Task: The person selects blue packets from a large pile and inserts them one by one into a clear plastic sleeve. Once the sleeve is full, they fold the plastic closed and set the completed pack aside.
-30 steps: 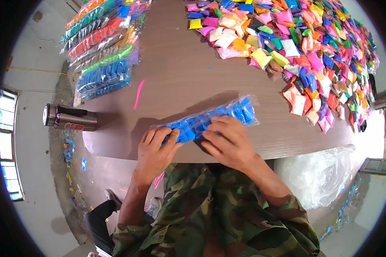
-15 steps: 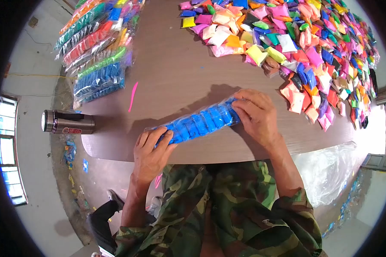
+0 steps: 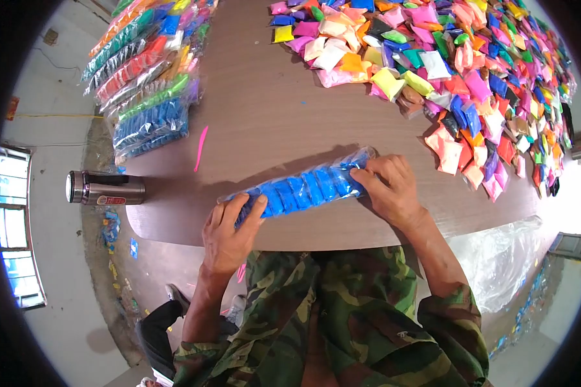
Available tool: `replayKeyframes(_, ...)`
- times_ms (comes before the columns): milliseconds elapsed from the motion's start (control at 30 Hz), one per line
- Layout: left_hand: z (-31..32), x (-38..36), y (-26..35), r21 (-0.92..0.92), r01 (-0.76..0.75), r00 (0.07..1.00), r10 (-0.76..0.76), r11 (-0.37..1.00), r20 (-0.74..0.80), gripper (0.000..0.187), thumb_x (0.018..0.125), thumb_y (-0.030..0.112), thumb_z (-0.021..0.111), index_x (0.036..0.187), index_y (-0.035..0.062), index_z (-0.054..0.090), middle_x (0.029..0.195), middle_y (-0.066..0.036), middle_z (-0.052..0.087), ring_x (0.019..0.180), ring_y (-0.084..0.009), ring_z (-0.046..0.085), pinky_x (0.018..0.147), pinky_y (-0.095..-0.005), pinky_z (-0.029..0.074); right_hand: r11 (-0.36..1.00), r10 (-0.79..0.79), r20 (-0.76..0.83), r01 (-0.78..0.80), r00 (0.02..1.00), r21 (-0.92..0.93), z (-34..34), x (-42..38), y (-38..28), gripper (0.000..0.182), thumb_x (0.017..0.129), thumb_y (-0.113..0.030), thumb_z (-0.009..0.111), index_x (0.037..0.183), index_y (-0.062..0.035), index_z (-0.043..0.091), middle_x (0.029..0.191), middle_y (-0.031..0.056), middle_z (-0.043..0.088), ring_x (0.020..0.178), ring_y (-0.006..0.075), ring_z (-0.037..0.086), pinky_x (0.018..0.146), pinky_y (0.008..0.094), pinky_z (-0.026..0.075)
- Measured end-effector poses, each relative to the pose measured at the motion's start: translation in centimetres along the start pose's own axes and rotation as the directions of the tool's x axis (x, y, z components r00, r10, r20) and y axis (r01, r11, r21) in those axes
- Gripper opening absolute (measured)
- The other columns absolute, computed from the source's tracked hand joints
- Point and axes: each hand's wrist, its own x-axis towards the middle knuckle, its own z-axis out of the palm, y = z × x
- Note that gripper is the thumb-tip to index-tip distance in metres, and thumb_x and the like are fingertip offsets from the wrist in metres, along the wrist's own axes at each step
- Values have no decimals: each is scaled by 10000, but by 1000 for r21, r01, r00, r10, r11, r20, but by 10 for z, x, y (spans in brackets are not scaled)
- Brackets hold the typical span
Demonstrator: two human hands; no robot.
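A long clear plastic bag filled with a row of blue packets (image 3: pixel 306 188) lies slantwise near the table's front edge. My left hand (image 3: pixel 232 226) grips its left end, thumb and fingers bent round the plastic. At the other end, my right hand (image 3: pixel 390 190) has its thumb and fingers closed on the bag, by the last packet. Loose clear film sticks out past that packet, above the right fingers. The undersides of both hands' grips are hidden.
Filled bags of coloured packets (image 3: pixel 152 119) are stacked at the back left. A heap of loose packets (image 3: pixel 452 77) covers the right side. A steel flask (image 3: pixel 106 188) lies at the left edge; a pink strip (image 3: pixel 201 148) is nearby. Another person's leg (image 3: pixel 156 335) shows below.
My right hand has shifted slightly right and down along the bag's end, and clear film now shows above it. The left hand stays on its end, with its fingers slightly more spread.
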Motion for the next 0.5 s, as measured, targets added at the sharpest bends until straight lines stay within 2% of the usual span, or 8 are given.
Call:
replayKeyframes(133, 2, -3, 1, 23, -1, 1000, 1, 1000, 19, 611, 784, 96, 881, 1368, 225, 760, 1299, -92, 655, 1134, -334, 637, 938, -461, 556, 999, -5, 44, 4, 999, 39, -6, -4, 2, 469, 697, -40, 826, 1156, -106, 764, 1038, 63, 619, 964, 286, 647, 878, 451, 537)
replayKeyframes(200, 2, -2, 2, 24, 3, 1000, -3, 1000, 18, 608, 782, 90, 882, 1364, 217, 762, 1294, -96, 655, 1135, -334, 634, 937, -460, 553, 999, -41, 81, 39, 996, 20, -7, -5, 5, 451, 716, -77, 850, 1158, -84, 762, 1070, 92, 622, 1009, 319, 653, 945, 477, 557)
replayKeyframes(300, 3, 1, 2, 26, -14, 1000, 14, 1000, -10, 537, 825, 129, 853, 1348, 211, 766, 1272, -80, 646, 1110, -310, 624, 923, -450, 538, 989, 64, 175, -86, 982, 120, -16, -1, -4, 475, 756, -165, 886, 1198, -64, 745, 1220, 146, 644, 1122, 367, 658, 1049, 494, 551)
replayKeyframes(400, 2, 1, 3, 25, -17, 1000, 18, 1000, -21, 503, 845, 151, 842, 1339, 207, 767, 1265, -69, 638, 1102, -297, 618, 921, -443, 529, 993, 64, 155, -78, 986, 91, -20, 7, -15, 511, 793, -248, 903, 1242, -76, 729, 1387, 178, 625, 1222, 392, 647, 1045, 495, 553)
replayKeyframes(500, 4, -1, 2, 12, -13, 999, 14, 1000, -31, 505, 840, 149, 847, 1336, 203, 768, 1270, -69, 634, 1105, -300, 617, 928, -443, 526, 999, 46, 162, -48, 986, 6, -15, -3, -8, 530, 814, -280, 901, 1275, -95, 717, 1452, 174, 614, 1262, 375, 646, 1004, 486, 550)
